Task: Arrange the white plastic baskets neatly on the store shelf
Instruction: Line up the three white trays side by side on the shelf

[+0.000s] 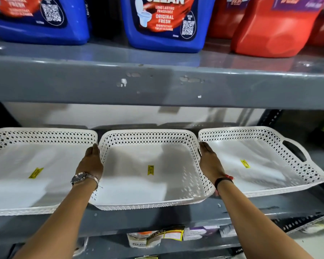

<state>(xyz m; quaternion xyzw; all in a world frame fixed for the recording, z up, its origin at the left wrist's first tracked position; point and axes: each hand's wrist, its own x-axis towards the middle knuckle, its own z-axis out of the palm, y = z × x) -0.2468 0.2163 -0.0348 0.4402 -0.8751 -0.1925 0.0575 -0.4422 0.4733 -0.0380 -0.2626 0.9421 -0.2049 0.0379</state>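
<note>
Three white perforated plastic baskets sit side by side on a grey shelf (pixel 157 219), each with a yellow sticker inside. The middle basket (pixel 131 176) lies between my hands. My left hand (pixel 91 161), with a wristwatch, presses flat against its left wall, in the gap beside the left basket (pixel 22 184). My right hand (pixel 209 161), with a dark wristband, lies flat against its right wall, next to the right basket (pixel 260 165). The fingers of both hands are straight, and I cannot tell whether they curl under the rim. The right basket seems to be a stack of several nested ones.
The upper shelf beam (pixel 157 85) hangs low over the baskets. On it stand blue toilet-cleaner jugs (pixel 163 25) and red jugs (pixel 275 28). A perforated upright (pixel 271 118) stands at the back right. Price labels (pixel 165 236) stick to the shelf's front edge.
</note>
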